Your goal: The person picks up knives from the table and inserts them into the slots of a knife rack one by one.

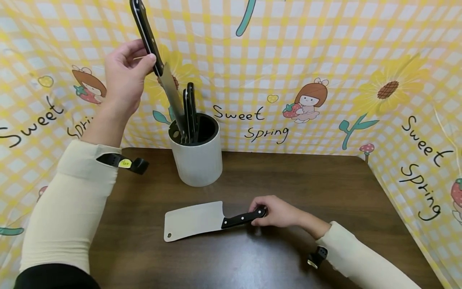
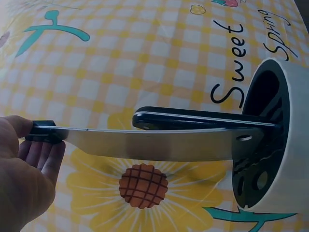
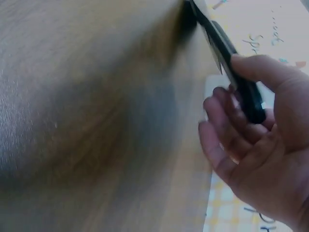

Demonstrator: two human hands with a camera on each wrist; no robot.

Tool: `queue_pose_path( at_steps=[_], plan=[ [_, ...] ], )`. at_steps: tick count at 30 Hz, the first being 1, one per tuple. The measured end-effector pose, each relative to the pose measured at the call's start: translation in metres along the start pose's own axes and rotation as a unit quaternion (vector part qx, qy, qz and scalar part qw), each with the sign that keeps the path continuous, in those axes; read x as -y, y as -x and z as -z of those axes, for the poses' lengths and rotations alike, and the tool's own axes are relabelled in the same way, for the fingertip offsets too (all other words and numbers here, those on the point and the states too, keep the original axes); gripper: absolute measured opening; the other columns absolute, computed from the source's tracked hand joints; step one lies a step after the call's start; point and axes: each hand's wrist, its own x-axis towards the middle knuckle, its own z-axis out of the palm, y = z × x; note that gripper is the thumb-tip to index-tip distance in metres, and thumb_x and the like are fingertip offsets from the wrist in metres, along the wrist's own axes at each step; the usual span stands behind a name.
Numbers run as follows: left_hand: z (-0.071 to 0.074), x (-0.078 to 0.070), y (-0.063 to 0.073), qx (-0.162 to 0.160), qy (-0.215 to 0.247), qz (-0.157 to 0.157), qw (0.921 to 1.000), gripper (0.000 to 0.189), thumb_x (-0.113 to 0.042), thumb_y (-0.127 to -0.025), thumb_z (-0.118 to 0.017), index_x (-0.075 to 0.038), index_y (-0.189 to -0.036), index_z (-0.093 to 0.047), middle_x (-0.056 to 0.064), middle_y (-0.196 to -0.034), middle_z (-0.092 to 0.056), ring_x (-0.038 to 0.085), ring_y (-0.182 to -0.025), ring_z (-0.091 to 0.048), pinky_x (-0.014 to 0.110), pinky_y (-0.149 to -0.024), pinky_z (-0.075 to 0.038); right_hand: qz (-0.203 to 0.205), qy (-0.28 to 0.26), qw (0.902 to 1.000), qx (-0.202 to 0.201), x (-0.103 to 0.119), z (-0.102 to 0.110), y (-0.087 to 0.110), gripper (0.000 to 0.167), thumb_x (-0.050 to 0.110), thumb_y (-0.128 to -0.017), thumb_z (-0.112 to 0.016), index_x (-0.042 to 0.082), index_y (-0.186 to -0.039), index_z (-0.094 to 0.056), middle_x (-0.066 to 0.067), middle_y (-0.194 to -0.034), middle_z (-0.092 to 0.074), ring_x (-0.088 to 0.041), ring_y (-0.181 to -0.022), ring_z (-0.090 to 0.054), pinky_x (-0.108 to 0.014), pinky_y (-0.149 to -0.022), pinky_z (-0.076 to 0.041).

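High on the left, my left hand (image 1: 126, 76) pinches the black handle of a kitchen knife (image 1: 171, 94). The knife tilts, its blade end at the mouth of a white round knife holder (image 1: 196, 164). In the left wrist view, the blade (image 2: 159, 145) shows a small hole near its far end, beside a black handle (image 2: 193, 118) that sticks out of the holder. My right hand (image 1: 276, 210) grips the handle end of a cleaver (image 1: 195, 220), whose broad blade points left over the table. Whether the cleaver touches the tabletop, I cannot tell.
Black knife handles (image 1: 191, 108) stand up in the holder, close to the held blade. The brown wooden table (image 1: 306, 176) meets a yellow checked cloth (image 1: 238, 60) at the back and right side.
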Motion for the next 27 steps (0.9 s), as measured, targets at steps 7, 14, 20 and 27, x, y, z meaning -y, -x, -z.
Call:
queue_pose_path(
  at_steps=[7, 14, 20, 27],
  plan=[
    [-0.002, 0.012, -0.001, 0.004, -0.038, 0.001, 0.9993, 0.03, 0.009, -0.092, -0.065, 0.004, -0.122, -0.067, 0.009, -0.106, -0.063, 0.018, -0.092, -0.066, 0.018, -0.083, -0.056, 0.03, -0.123, 0.9905, -0.054, -0.001, 0.017, 0.01, 0.018, 0.008, -0.089, -0.079, 0.013, -0.103, -0.07, 0.0, -0.09, -0.066, -0.007, -0.068, -0.052, -0.021, -0.058, -0.046],
    [-0.002, 0.025, -0.001, 0.01, -0.071, 0.009, 0.9974, 0.032, 0.009, -0.094, -0.065, 0.005, -0.125, -0.065, 0.006, -0.107, -0.063, 0.016, -0.096, -0.064, 0.017, -0.083, -0.055, 0.099, -0.198, 0.9663, -0.132, 0.006, 0.036, 0.014, 0.016, -0.004, -0.091, -0.072, -0.001, -0.106, -0.067, -0.004, -0.106, -0.074, -0.008, -0.08, -0.061, -0.02, -0.063, -0.049],
    [-0.002, 0.036, -0.001, 0.015, -0.1, 0.02, 0.9947, 0.033, 0.006, -0.096, -0.064, 0.006, -0.128, -0.062, 0.005, -0.108, -0.062, 0.016, -0.098, -0.064, 0.016, -0.08, -0.055, 0.145, -0.24, 0.9458, -0.164, 0.013, 0.051, 0.022, 0.014, -0.006, -0.093, -0.068, -0.008, -0.105, -0.062, 0.0, -0.107, -0.074, -0.014, -0.097, -0.069, -0.023, -0.079, -0.056],
    [0.001, 0.054, 0.003, 0.04, -0.171, 0.048, 0.9834, 0.038, 0.0, -0.098, -0.065, 0.004, -0.135, -0.06, 0.001, -0.111, -0.062, 0.012, -0.101, -0.061, 0.018, -0.087, -0.054, 0.149, -0.269, 0.9348, -0.178, 0.019, 0.064, 0.03, 0.016, -0.004, -0.095, -0.066, 0.008, -0.106, -0.067, -0.001, -0.107, -0.074, -0.015, -0.1, -0.07, -0.024, -0.085, -0.057]
  ],
)
